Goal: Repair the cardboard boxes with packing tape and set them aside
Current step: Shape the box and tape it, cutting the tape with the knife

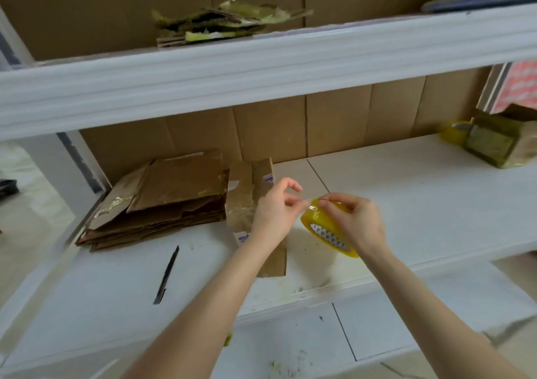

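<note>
Both forearms reach over the front edge of the shelf (421, 198). My right hand (359, 223) curls round the yellow tape roll (325, 227); my left hand (274, 211) pinches at the loose tape end, other fingers lifted. I judge I'm freeing the tape. Next comes drawing a strip over the flattened box (250, 192) beneath my left wrist. Open shelf lies rightward; the box stack (174, 198) and blade (167, 274) crowd the left.

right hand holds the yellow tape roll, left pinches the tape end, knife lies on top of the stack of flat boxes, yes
One thing is wrong. In the head view the knife lies on the white shelf in front of the stack, not on it. The right hand holds the tape roll; the left hand pinches the tape end.
</note>
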